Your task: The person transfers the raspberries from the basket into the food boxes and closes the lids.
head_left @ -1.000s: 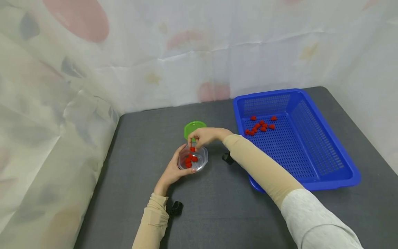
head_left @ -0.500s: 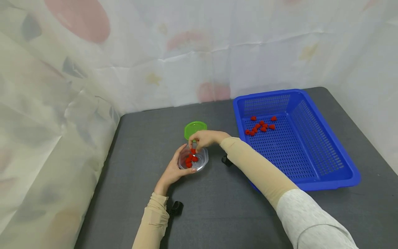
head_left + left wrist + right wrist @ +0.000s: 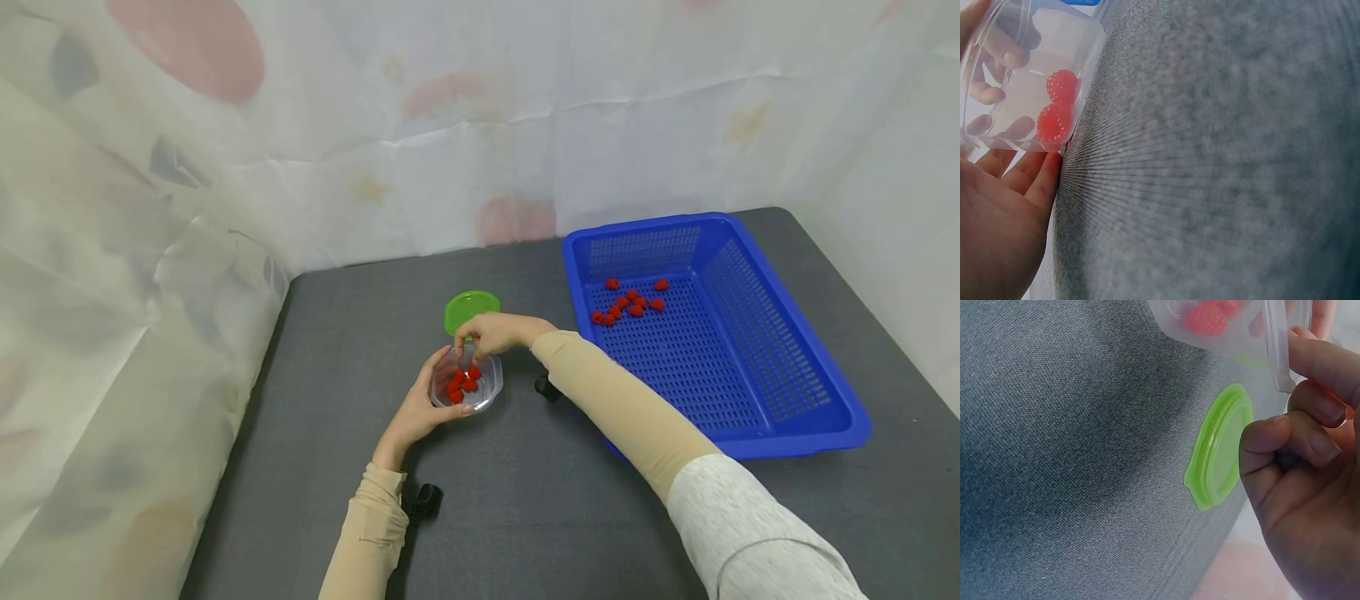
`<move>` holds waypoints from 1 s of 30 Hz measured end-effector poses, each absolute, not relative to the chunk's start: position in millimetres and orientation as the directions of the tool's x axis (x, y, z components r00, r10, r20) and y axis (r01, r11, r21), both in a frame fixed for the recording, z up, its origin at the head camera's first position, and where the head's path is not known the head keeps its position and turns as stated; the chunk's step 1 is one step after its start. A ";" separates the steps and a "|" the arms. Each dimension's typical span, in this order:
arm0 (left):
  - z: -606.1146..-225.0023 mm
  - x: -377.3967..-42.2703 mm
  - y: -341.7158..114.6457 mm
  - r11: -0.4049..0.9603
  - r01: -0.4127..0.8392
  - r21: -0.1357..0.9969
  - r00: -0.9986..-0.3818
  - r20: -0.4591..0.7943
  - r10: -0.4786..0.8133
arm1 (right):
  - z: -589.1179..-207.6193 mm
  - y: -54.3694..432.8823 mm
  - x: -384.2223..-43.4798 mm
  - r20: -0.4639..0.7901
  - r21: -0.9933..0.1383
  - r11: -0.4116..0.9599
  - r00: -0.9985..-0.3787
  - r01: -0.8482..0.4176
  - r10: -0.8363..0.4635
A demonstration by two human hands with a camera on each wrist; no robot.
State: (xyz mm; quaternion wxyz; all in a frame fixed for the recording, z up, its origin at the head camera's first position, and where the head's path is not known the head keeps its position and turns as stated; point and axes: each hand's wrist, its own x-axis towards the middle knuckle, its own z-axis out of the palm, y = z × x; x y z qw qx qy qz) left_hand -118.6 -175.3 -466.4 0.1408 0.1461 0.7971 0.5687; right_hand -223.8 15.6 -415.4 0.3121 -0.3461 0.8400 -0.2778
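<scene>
My left hand [image 3: 415,414] holds a clear plastic container [image 3: 491,390] on the table, fingers and thumb around its side. Several red raspberries [image 3: 456,397] lie inside, and two raspberries [image 3: 1055,122] show through its wall in the left wrist view. Over the container's far rim is my right hand [image 3: 495,333], thumb and index finger parted and pointing down into it. In the right wrist view its other fingers [image 3: 1263,440] are bent, and a small reddish patch shows between them, too little to identify. A green lid [image 3: 471,307] lies just behind the container.
A blue perforated basket [image 3: 750,358] stands on the right of the grey table [image 3: 510,517], with several raspberries [image 3: 636,311] in its far left part. Patterned white sheeting [image 3: 360,125] hangs behind and at the left.
The raspberry between my right thumb and index finger has gone down into the container and now lies apart from the fingertips. The right hand lowered slightly; the left hand and container stayed put.
</scene>
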 end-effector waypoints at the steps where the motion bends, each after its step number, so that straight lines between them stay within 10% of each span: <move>1: -466.3 -118.6 -175.2 0.311 0.074 0.948 -0.917 -0.057 0.394 | -415.4 15.8 -223.9 -0.332 -0.683 0.606 -0.565 -0.408 -0.755; 30: -494.8 -125.4 -184.1 0.345 0.109 0.932 -0.929 -0.027 0.368 | -392.2 24.7 -222.0 -0.294 -0.694 0.568 -0.546 -0.442 -0.784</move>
